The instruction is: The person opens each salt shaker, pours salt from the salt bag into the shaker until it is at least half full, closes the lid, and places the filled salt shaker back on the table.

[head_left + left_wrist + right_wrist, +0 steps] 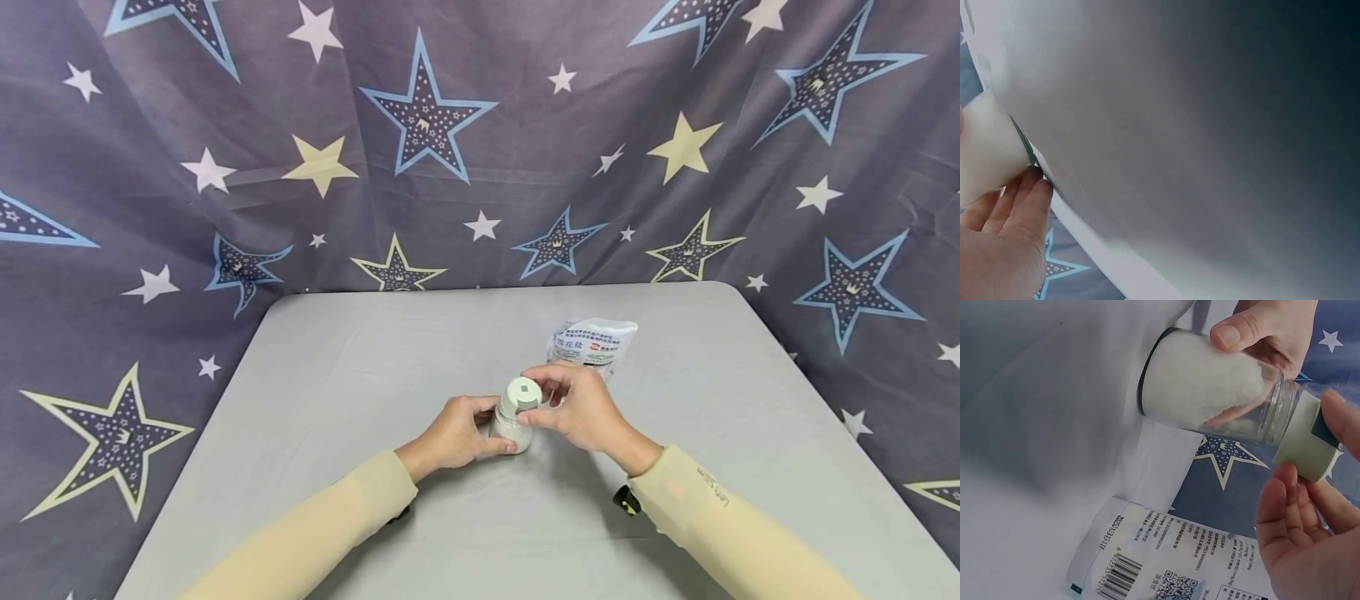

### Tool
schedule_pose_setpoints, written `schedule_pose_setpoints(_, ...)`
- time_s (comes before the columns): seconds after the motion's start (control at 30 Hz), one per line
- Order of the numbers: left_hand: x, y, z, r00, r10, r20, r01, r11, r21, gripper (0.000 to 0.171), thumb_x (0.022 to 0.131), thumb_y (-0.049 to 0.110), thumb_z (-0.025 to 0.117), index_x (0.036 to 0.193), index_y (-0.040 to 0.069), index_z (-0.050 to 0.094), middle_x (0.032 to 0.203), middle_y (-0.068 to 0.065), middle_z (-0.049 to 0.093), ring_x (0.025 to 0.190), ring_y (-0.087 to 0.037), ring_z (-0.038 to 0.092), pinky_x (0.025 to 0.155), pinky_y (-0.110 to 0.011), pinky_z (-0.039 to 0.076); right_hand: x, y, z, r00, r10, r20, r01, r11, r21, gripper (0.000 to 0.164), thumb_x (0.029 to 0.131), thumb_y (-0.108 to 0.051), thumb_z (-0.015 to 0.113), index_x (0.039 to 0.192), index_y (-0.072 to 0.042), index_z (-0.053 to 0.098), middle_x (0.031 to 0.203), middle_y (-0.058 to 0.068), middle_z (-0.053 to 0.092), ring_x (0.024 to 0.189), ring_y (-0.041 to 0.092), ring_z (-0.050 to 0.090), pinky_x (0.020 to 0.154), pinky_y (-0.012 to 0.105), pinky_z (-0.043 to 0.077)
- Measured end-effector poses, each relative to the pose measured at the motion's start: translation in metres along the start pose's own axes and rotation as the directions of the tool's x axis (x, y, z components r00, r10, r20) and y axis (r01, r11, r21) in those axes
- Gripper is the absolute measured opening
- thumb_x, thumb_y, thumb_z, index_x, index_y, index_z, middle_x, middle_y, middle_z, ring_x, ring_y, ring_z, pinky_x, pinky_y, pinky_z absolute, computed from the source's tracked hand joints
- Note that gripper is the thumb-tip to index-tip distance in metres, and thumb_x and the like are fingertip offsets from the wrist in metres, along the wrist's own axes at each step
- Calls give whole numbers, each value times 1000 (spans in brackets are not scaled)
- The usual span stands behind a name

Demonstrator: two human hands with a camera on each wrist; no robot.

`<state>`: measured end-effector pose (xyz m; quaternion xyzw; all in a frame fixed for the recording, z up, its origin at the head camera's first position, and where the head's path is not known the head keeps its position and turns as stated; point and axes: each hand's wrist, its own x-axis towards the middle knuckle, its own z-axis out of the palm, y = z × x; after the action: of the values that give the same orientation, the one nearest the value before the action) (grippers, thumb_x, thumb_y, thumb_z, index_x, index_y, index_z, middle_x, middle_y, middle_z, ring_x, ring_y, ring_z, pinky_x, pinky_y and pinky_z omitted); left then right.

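A clear glass shaker jar (pixel 1200 381), mostly filled with white grains, stands upright on the table. My left hand (pixel 452 435) grips its body, thumb on the near side and fingers behind. At the mouth sits a pale green cap (pixel 1300 440) with a dark square on its side; glass threads show below it. The thumb and fingertips of my right hand (pixel 581 407) pinch this cap from the right. In the left wrist view the white-filled jar (pixel 991 150) appears at the left edge, against my fingers.
Just behind my right hand, a printed white and clear plastic pouch (pixel 596 340) stands on the table; a barcode and QR code show on it in the right wrist view. The grey-covered table (pixel 360 350) meets a star-patterned curtain (pixel 465 208) at the back and sides.
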<state>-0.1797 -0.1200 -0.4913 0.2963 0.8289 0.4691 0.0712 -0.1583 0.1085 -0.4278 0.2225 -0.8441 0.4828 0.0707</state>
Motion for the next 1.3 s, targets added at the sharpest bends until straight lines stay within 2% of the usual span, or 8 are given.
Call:
schedule_pose_setpoints(0.6, 2, 0, -1, 1000, 8, 11, -8, 1000, 4, 59, 76, 21, 94, 128, 6, 70, 122, -7, 73, 111, -20, 70, 97, -36, 55, 4, -4, 2, 999, -21, 37, 23, 998, -52, 49, 68, -12, 97, 112, -4, 77, 86, -2, 68, 76, 27, 64, 65, 27, 54)
schedule_pose_setpoints(0.93, 3, -2, -1, 1000, -5, 22, 4, 1000, 11, 56, 76, 21, 94, 126, 9, 72, 123, -3, 73, 112, -16, 69, 97, -33, 55, 6, -8, 4, 998, 1, 60, 3, 997, -73, 50, 67, -12, 97, 113, -4, 77, 90, -1, 69, 77, 30, 65, 65, 26, 53)
schedule_pose_setpoints(1.1, 4, -3, 0, 1000, 13, 19, -13, 1000, 18, 53, 76, 22, 93, 123, 8, 73, 120, -3, 74, 110, -18, 70, 95, -34, 55, 6, -5, 5, 998, -5, 63, 10, 997, -77, 50, 68, -13, 98, 112, -5, 77, 92, -2, 70, 77, 27, 65, 65, 26, 53)
schedule_pose_setpoints(1.3, 4, -3, 0, 999, -23, 22, 23, 1000, 13, 52, 75, 22, 94, 122, 11, 74, 119, 0, 74, 111, -13, 69, 96, -30, 54, 6, -3, 6, 998, -2, 65, 8, 996, -93, 48, 68, -14, 98, 111, -7, 77, 90, -3, 69, 76, 26, 65, 64, 26, 53)
